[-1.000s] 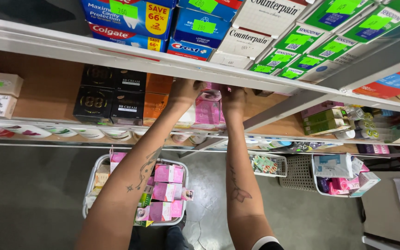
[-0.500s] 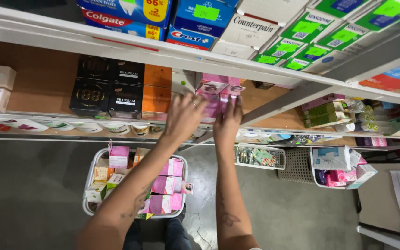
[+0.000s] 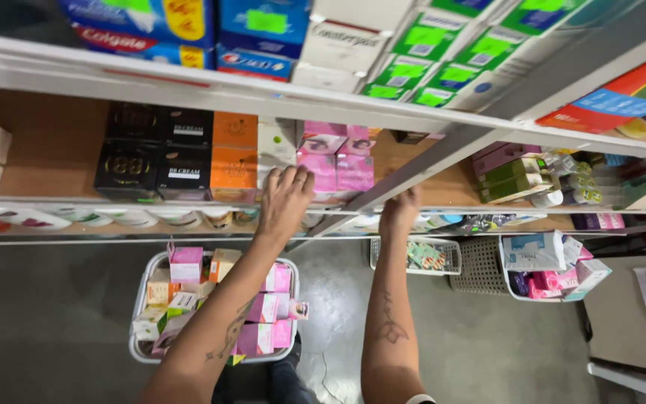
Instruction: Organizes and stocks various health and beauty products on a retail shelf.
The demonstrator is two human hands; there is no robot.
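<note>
My left hand (image 3: pixel 284 200) rests fingers-down on the front edge of the wooden shelf (image 3: pixel 54 150), touching the white boxes (image 3: pixel 275 150) beside the stack of pink boxes (image 3: pixel 336 161). My right hand (image 3: pixel 400 211) grips the shelf's front rail to the right of the pink boxes, fingers curled over the edge. Neither hand holds a box. Below, a white basket (image 3: pixel 142 314) on the floor holds several pink, orange and white small boxes.
Black boxes (image 3: pixel 152 153) and orange boxes (image 3: pixel 234 153) stand left of the white ones. Blue toothpaste cartons (image 3: pixel 188 26) and green-labelled boxes (image 3: pixel 443 52) fill the shelf above. Other baskets (image 3: pixel 416 256) and a bin of packets (image 3: pixel 547 265) stand on the grey floor at right.
Both hands have drawn back from the pink boxes deep in the shelf. The left now lies at the shelf front, the right has dropped onto the rail.
</note>
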